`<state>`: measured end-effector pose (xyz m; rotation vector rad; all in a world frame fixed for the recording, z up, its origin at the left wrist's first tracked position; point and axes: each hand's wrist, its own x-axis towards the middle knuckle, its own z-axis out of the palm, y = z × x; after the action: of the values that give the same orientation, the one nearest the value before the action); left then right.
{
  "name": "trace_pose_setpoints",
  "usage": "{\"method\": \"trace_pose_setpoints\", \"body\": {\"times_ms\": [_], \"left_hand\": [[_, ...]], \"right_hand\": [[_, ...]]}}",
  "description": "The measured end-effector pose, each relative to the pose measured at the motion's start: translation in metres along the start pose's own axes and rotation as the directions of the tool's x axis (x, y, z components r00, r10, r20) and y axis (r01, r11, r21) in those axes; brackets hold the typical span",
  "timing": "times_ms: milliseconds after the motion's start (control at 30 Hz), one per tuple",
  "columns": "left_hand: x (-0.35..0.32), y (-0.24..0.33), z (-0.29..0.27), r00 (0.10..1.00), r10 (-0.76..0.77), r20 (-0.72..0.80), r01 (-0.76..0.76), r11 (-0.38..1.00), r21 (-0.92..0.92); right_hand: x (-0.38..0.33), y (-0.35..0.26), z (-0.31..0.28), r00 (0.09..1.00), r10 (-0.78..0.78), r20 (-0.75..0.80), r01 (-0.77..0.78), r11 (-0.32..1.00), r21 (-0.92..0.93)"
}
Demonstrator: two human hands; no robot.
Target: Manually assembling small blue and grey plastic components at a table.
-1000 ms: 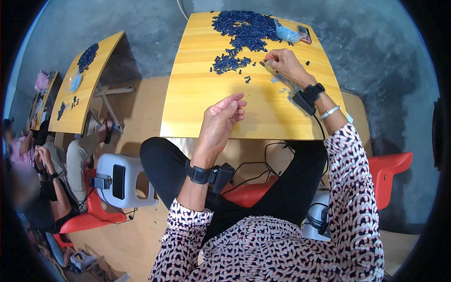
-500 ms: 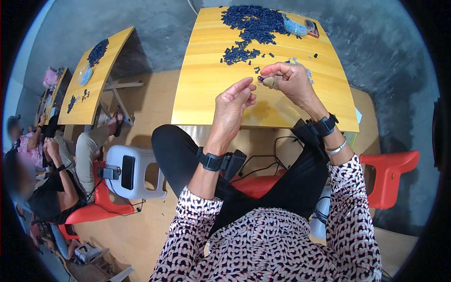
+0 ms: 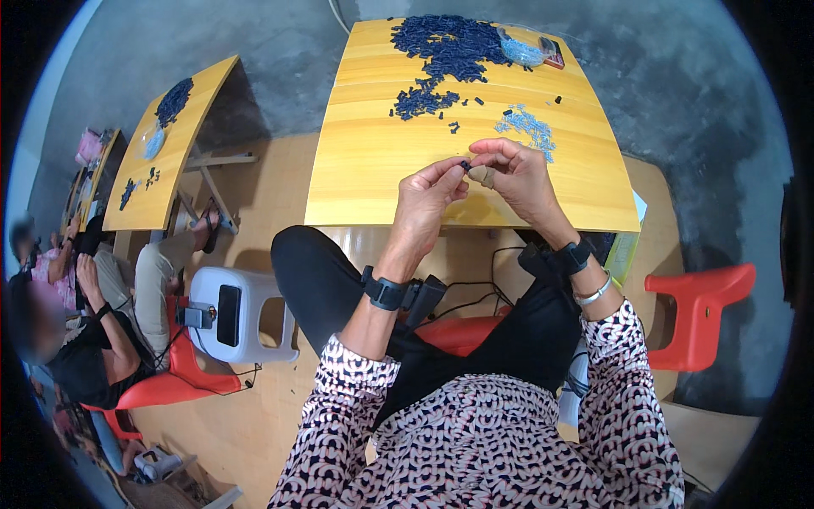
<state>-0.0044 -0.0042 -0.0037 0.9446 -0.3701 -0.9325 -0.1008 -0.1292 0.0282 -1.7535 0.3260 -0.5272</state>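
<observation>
Hidden detail: the small dark part (image 3: pixel 465 165) is too small to identify; the fingers cover most of it.
Left hand (image 3: pixel 428 193): fingers pinched narrow on the small dark part.
Right hand (image 3: pixel 517 174): fingers closed narrow, touching the same part.
Location: above the near edge of the yellow counter (image 3: pixel 365 161).
Supply: heap of dark blue parts (image 3: pixel 445 47) at the far edge; pale parts (image 3: pixel 527 127) nearer.

left hand (image 3: pixel 426 191) and right hand (image 3: pixel 514 174) together on a small dark piece (image 3: pixel 465 165) above the yellow table (image 3: pixel 365 161)

Yellow table (image 3: pixel 365 170), dark blue pieces (image 3: pixel 449 47), red chair (image 3: pixel 699 310)
</observation>
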Motion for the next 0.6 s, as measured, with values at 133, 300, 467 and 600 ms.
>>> {"method": "trace_pose_setpoints", "body": {"times_ms": [133,300,467,600], "left_hand": [[0.0,-0.005,0.001,1.0,-0.029,-0.011,0.029,0.999,0.039],[-0.001,-0.004,0.001,0.998,-0.019,0.061,0.015,0.997,0.069],[-0.001,0.002,-0.003,0.995,-0.025,0.092,0.024,1.0,0.017],[-0.004,0.006,-0.01,0.994,-0.045,0.096,0.044,0.999,0.005]], "right_hand": [[-0.01,0.003,0.002,0.999,-0.028,-0.038,0.028,0.999,0.016],[-0.023,0.007,0.0,0.993,-0.115,-0.019,0.11,0.978,-0.179],[-0.035,-0.003,-0.007,0.982,-0.181,0.049,0.187,0.924,-0.334],[-0.042,-0.001,-0.017,0.972,-0.194,0.131,0.233,0.861,-0.453]]}}
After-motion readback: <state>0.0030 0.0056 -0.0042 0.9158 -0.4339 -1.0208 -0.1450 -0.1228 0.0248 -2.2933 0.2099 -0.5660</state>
